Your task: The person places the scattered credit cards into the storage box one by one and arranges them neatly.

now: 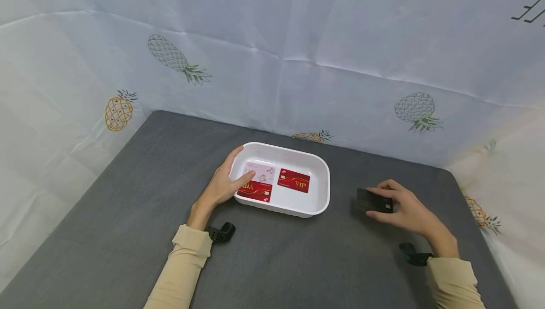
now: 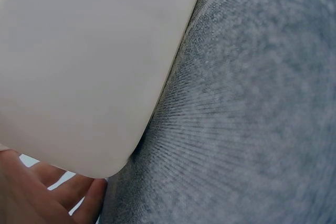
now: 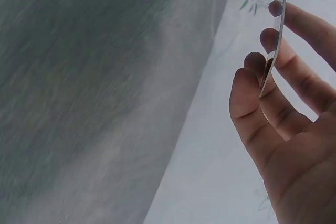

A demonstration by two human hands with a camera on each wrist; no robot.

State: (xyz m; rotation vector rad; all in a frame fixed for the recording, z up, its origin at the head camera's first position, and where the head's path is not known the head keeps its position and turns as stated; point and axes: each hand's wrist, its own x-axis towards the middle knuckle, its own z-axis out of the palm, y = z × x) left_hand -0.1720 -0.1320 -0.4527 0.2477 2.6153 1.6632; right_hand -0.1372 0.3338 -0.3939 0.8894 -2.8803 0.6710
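Observation:
On the dark table stands a white plastic tray [image 1: 315, 205] with rounded corners. My left hand [image 1: 221, 183] grips its left end, thumb over the rim and fingers along the outer wall; in the left wrist view, fingers [image 2: 68, 192] show at the tray's corner. Inside lie a pink card [image 1: 265, 169], a red VIP card [image 1: 259, 191] partly overlapping it, and another red VIP card [image 1: 294, 180] to the right. My right hand [image 1: 406, 209] pinches a black card [image 1: 370, 201] by its edges, right of the tray. The right wrist view shows this card [image 3: 281, 30] edge-on between fingers and thumb.
A dark grey cloth covers the table [image 1: 298, 261]. Behind and beside it hangs a pale curtain [image 1: 272, 63] printed with pineapples, close to the table's back edge. Both wrists carry black straps [image 1: 221, 232].

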